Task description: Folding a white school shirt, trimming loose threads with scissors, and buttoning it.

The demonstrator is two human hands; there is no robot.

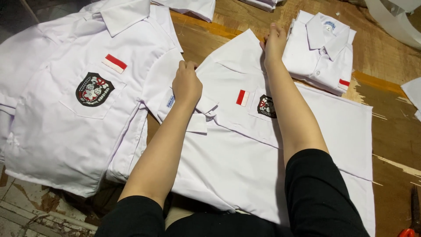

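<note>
Fingers of the left hand (187, 83) are curled shut, pinching the collar end of the white shirt (245, 162) that lies flat on the wooden table (390, 131); fingers of the right hand (274, 43) are bent over the shirt's far shoulder edge, gripping a fold of cloth there, thumb hidden beneath. Both forearms cross the shirt's front, the right one passing just beside the dark chest badge (266, 106) and the red-and-white patch (242, 97). The shirt lies centred before the person, its lower hem at the near table edge. To the left, a second open shirt (66, 123) overlaps it at the sleeve (the two white cloths touch, which makes their edges hard to tell apart). To the right, a folded shirt (322, 55) lies touching the right hand. Risks, as judged: an uneven pull between the two hands could skew the shoulder line and crease the pocket; the overlapping sleeve could be dragged along; the right hand could nudge the folded shirt askew.
</note>
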